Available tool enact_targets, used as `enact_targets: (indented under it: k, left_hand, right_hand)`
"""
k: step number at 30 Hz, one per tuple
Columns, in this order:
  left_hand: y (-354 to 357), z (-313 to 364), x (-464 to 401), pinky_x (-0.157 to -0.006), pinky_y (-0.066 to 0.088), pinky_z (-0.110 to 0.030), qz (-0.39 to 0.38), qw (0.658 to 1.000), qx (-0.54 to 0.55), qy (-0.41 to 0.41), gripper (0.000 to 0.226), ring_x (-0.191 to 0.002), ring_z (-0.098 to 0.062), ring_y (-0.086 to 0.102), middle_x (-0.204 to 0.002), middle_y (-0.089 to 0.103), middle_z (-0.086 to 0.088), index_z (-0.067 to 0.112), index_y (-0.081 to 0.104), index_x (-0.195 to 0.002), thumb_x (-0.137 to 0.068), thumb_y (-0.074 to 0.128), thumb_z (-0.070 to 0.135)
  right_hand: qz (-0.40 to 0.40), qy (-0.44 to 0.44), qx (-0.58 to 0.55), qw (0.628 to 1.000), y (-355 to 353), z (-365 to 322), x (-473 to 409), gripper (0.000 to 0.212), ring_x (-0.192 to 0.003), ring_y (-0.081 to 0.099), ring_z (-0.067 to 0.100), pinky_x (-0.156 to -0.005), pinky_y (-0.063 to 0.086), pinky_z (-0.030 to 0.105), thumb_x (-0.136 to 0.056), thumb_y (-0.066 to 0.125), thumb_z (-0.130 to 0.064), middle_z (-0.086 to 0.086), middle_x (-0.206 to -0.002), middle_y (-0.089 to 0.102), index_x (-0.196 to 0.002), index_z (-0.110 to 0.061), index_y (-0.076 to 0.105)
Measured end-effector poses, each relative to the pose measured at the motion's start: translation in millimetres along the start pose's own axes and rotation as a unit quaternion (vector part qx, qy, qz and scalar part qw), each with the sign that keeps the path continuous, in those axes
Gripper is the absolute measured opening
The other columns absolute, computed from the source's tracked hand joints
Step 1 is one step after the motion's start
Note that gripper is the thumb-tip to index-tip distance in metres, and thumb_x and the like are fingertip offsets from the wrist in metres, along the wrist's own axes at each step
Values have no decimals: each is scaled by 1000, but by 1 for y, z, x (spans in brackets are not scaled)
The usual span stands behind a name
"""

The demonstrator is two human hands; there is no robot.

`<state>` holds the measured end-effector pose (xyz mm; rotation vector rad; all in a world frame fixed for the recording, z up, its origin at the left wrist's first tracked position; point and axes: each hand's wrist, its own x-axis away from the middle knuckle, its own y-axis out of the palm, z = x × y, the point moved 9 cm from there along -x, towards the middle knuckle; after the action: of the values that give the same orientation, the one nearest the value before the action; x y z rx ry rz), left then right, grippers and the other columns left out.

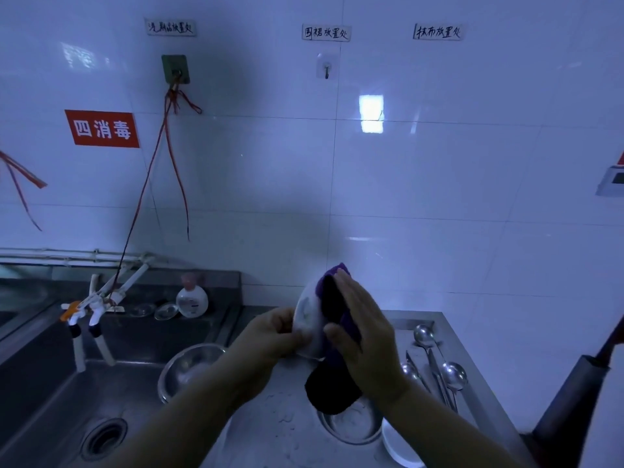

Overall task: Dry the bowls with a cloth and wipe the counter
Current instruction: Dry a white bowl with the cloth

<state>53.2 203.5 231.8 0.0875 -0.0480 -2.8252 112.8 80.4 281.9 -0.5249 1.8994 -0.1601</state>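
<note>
— Above the steel counter [287,430], item one: what do we hold?

— We hold a white bowl [309,324], tilted on its side in mid-air, over the counter's middle. Our left hand [273,332] grips its near-left rim, fingers curled round the edge.

— Item two, the cloth?

— One purple and dark cloth [332,352], draped over the bowl, its lower end hanging down toward the counter. Our right hand [363,336] lies flat on it, fingers straight, pressing the cloth against the bowl.

— Further bowls?

— One metal bowl [189,369] in the sink [67,393], at its right side. One metal bowl [354,425] on the counter under the hanging cloth. One white dish [398,444] touching or just beside it, near right; we cannot tell which.

— Cutlery?

— Spoons [439,366] and some flat pieces lying together on the right part of the counter.

— Sundries?

— Two taps [84,319] over the sink, a soap bottle [191,300] on the far ledge, a red sign [102,129] on the tiled wall, red strings [169,146] hanging from a green hook [175,69].
</note>
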Motion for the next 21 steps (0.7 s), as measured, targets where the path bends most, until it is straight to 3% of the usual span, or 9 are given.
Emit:
enact_targets:
  k: [3,6,8,10,13,16,18,21]
  left_hand:
    - [9,3,-1,-70,56,-29,14,999,50,12,18,-87,-25,68,-93,71,-14,11,69,-93,-82,55,5]
    - [15,5,0,-66,56,-25,15,997,67,24,25,-85,-23,69,-90,72,-11,15,71,-89,-82,53,-2]
    - [22,9,0,-70,56,-26,1,998,55,37,21,-90,-24,69,-95,72,-11,15,70,-94,-79,57,7]
    - [24,9,0,-75,57,-31,1,999,30,43,24,-94,-28,67,-99,71,-13,16,70,-97,-86,53,3]
    - [23,9,1,-77,56,-33,3,998,34,52,21,-93,-30,66,-101,69,-18,9,67,-104,-89,54,3]
    - [23,13,2,-83,55,-38,-7,996,58,65,29,-98,-36,64,-105,67,-24,1,64,-109,-82,60,11]
    - [21,15,3,-81,56,-37,-6,994,79,70,31,-93,-35,66,-103,67,-26,-1,64,-106,-77,60,10]
    - [19,20,4,-78,56,-37,-10,993,96,74,32,-89,-34,66,-100,68,-27,-4,64,-104,-75,62,8]
  right_hand:
    - [-51,-81,83,992,20,-17,9,52,-138,32,30,-108,37,47,-100,30,-44,18,-145,39,-137,-9,44]
    - [-17,-81,133,988,16,-19,3,47,-135,35,32,-106,38,51,-102,31,-39,17,-140,46,-126,-10,58]
    - [10,-19,96,995,7,-12,-7,47,-133,39,28,-108,36,41,-100,34,-39,14,-136,50,-120,-8,63]
    - [17,66,28,997,1,3,-18,39,-129,43,16,-108,34,26,-97,41,-35,2,-131,53,-118,-11,65]
    - [17,168,-89,982,-2,23,-28,26,-114,53,3,-98,39,15,-94,49,-20,-4,-119,61,-109,-18,69]
    - [43,259,-169,950,-5,44,-28,28,-103,61,8,-91,44,18,-97,49,-8,-1,-108,68,-97,-28,69]
    - [63,313,-206,925,-4,59,-22,27,-97,62,16,-88,47,25,-98,47,-9,-1,-99,70,-94,-25,69]
    - [83,332,-234,910,-2,62,-16,28,-98,63,8,-90,49,23,-100,44,-13,-15,-94,72,-97,-30,67]
